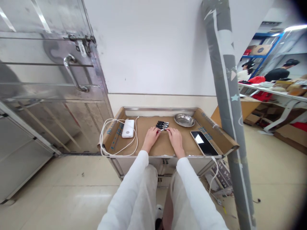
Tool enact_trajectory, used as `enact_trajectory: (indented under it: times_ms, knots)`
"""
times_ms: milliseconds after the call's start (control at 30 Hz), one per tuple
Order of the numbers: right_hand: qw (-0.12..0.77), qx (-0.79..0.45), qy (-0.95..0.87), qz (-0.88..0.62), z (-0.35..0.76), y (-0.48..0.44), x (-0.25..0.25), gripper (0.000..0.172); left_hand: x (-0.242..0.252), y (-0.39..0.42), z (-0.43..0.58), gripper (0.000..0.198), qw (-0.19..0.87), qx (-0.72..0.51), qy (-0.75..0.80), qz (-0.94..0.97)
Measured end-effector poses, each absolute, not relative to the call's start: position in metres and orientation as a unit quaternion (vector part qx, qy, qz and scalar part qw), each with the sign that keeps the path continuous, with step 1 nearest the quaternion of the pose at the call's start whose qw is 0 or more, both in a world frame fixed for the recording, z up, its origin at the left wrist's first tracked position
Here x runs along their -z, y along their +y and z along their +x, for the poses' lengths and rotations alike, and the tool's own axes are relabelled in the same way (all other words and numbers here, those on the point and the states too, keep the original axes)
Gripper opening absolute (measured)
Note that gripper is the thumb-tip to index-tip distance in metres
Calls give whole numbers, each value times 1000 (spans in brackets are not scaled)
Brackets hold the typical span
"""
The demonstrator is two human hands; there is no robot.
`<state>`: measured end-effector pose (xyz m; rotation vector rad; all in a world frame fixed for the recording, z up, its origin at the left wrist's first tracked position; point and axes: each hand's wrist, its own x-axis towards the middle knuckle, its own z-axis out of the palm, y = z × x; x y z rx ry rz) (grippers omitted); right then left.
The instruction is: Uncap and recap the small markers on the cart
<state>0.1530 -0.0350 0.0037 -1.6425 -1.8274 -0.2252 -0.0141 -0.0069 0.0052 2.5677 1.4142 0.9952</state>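
Several slim black sticks with silvery ends (162,123), perhaps pens, lie side by side on the brown cardboard work surface (158,147). Just in front of them, my left hand (151,138) pinches one end of a small pen-like stick (163,129), dark with a pale part. The other end is between the fingertips of my right hand (176,140). The stick is too small to make out its exact kind, and fingers hide its ends. Both hands rest low near the surface.
A white power bank (128,128) with a looped white cable (137,140) lies left. On the right are a round metal dish (184,120) and a phone (204,142). Cardboard side walls (217,131) border the surface. A tall grey wrapped roll (225,83) leans at right; people work beyond.
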Motion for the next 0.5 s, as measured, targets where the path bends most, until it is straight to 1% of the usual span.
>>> enact_trajectory:
  times_ms: [133, 233, 267, 333, 400, 467, 500]
  knots:
    - [316, 93, -715, -616, 148, -35, -5, 36, -6, -7, -14, 17, 8, -321, 447, 835]
    - [326, 64, -748, -574, 145, -34, -6, 35, -7, -6, -14, 17, 7, -318, 451, 834]
    - [330, 45, -768, -547, 144, -33, -6, 38, -7, -6, -14, 16, 5, -317, 456, 831]
    - [336, 4, -800, -497, 143, -32, -5, 52, -8, -5, -14, 17, -9, -318, 479, 818]
    - [352, -20, -803, -481, 143, -30, -3, 63, -9, -4, -14, 18, -40, -320, 517, 793]
    - [375, -20, -784, -495, 145, -26, 1, 67, -9, -4, -14, 19, -73, -314, 564, 760]
    - [382, -13, -773, -506, 146, -24, 3, 66, -8, -3, -14, 19, -86, -309, 587, 744]
